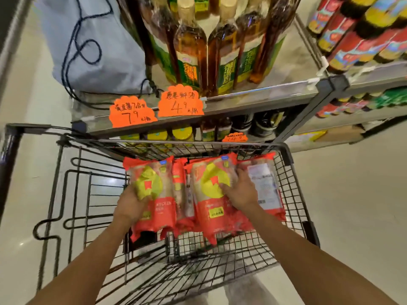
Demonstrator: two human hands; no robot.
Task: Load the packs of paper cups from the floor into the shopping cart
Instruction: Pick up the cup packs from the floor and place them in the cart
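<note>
Several red and yellow packs of paper cups lie side by side in the black wire shopping cart [288,183]. My left hand [130,205] grips the leftmost pack [154,190] along its left side. My right hand [241,190] rests with fingers spread on a second pack [211,194] toward the right. A narrow pack [182,194] is wedged between those two. Another pack [264,186] with its white label up lies against the cart's right wall. The packs' far ends touch the cart's front wall.
A metal shelf [220,102] with oil bottles [191,47] and orange price tags [180,102] stands right behind the cart. A grey drawstring bag [92,45] sits on the shelf's left end. More bottles [363,34] fill shelves at right. Pale tiled floor [352,205] surrounds the cart.
</note>
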